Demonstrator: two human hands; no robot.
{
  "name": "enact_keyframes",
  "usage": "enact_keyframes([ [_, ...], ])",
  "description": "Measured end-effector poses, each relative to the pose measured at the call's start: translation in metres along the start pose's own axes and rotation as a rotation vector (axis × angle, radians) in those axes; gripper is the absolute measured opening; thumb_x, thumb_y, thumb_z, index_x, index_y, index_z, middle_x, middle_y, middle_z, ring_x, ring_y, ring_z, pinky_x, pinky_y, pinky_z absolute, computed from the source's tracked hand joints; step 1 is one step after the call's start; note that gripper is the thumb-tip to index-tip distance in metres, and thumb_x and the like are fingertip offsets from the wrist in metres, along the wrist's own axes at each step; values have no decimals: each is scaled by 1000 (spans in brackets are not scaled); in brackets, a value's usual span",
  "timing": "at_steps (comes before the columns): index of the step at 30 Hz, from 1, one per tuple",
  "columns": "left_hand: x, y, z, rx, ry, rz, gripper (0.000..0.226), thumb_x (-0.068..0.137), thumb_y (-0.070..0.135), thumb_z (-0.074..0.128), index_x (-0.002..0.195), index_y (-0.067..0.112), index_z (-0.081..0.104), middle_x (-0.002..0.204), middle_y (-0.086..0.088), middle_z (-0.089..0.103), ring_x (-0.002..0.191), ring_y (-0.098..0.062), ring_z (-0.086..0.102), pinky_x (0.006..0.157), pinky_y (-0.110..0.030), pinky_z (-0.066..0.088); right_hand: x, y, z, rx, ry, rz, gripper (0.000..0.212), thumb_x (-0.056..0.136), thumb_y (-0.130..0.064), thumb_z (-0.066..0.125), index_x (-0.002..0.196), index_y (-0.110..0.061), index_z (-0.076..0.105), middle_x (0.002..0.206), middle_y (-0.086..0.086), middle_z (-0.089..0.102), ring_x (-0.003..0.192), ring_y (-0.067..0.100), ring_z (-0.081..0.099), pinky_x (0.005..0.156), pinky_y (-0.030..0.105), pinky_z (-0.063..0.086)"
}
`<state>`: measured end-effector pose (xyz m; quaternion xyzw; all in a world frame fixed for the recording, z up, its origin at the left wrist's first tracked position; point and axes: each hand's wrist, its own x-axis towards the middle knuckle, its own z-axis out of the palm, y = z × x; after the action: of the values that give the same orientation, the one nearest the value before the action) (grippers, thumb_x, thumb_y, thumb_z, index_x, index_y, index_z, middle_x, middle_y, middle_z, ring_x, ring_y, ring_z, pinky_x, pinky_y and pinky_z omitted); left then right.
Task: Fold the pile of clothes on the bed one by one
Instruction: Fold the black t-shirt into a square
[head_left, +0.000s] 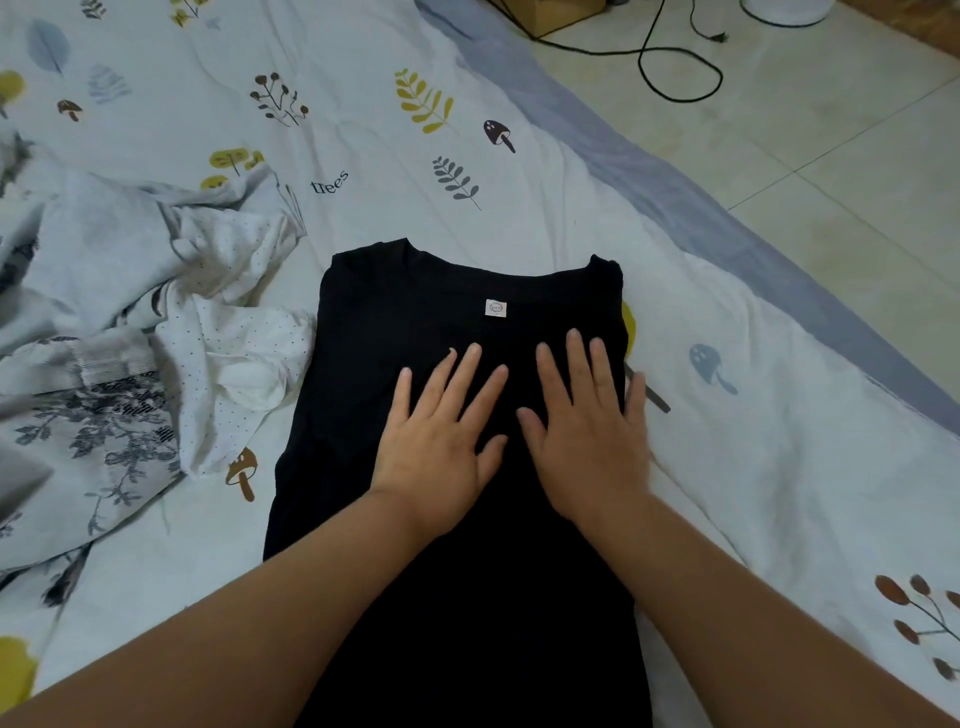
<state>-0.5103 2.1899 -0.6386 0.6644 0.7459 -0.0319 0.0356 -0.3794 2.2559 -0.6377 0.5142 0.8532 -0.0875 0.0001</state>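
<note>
Leaf-print bed sheet (519, 208) carries a black shirt (405, 322), sides folded in; left hand (441, 452) and right hand (592, 441) press flat, fingers spread. Smoothing outward before folding seems wise; unfolded clothes (130, 312) wait beside.

left: clothes pile (130, 332) touches black shirt (415, 312) | right: bare sheet (779, 441) | beyond collar: bare

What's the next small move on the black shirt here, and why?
Probably slide both palms outward and down to finish smoothing. The left hand and right hand lie flat, fingers straight, on the black shirt, which already looks narrowed, sides tucked in, label up. After that, likely fold the hem up toward the collar. The unfolded pile waits at the left.
</note>
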Motion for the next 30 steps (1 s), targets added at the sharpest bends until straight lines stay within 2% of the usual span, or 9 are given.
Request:
enact_keyframes([
  [5,3,0,1,17,-121,-30,64,80,53,-11,139,30,-21,156,-1,-18,144,-19,-13,110,-43,-16,3,0,-1,-27,-132,25,61,97,-49,16,148,-28,-11,157,1,-18,144,18,-18,114,48,-10],
  [9,5,0,-17,-1,-199,-15,63,97,50,14,146,27,-16,155,0,-22,143,-17,-19,113,-43,-13,3,-5,-17,15,-155,29,62,99,-47,23,150,-26,-5,158,3,-14,145,21,-14,115,48,-3],
  [12,-10,-3,-36,-124,-87,32,62,97,47,20,150,22,-1,158,0,-11,144,-15,-13,112,-39,-13,-11,-11,-37,185,-68,26,60,99,-40,30,151,-21,7,159,8,-5,146,24,-7,117,43,3],
  [14,-32,-6,-46,-242,57,39,61,94,42,26,148,15,21,157,-6,11,145,-19,3,112,-40,-5,-33,-14,-46,283,-4,14,59,99,-33,36,151,-19,11,158,10,0,146,25,-3,117,41,7],
  [17,-74,-14,-52,-384,183,-80,51,88,16,59,136,6,45,149,-13,32,139,-28,28,111,-43,12,-79,-15,-50,343,-54,37,62,98,-29,39,151,-20,8,158,9,-4,146,22,-1,118,36,9],
  [19,-106,-21,-54,-411,207,-217,52,82,8,66,131,2,49,145,-17,37,133,-33,36,108,-41,22,-111,-14,-51,369,-140,117,65,98,-30,39,151,-23,2,158,8,-7,146,21,0,117,33,11],
  [24,-189,-32,-47,-456,52,-533,47,81,4,65,125,-4,49,126,-25,48,116,-42,48,93,-49,41,-183,-15,-53,430,-228,336,71,93,-28,46,148,-22,2,139,5,25,122,18,38,101,32,40],
  [27,-226,-34,-48,-585,-129,-655,40,91,16,54,129,6,45,117,-14,56,107,-33,54,84,-39,42,-214,-17,-57,479,-290,404,68,94,-26,48,147,-20,5,126,0,40,109,14,47,92,26,43],
  [30,-252,-35,-47,-659,-238,-657,31,93,20,53,122,11,48,109,-6,65,100,-25,60,71,-30,38,-236,-20,-63,583,-337,467,51,93,-21,50,137,-20,24,102,-2,57,87,15,57,77,29,45],
])
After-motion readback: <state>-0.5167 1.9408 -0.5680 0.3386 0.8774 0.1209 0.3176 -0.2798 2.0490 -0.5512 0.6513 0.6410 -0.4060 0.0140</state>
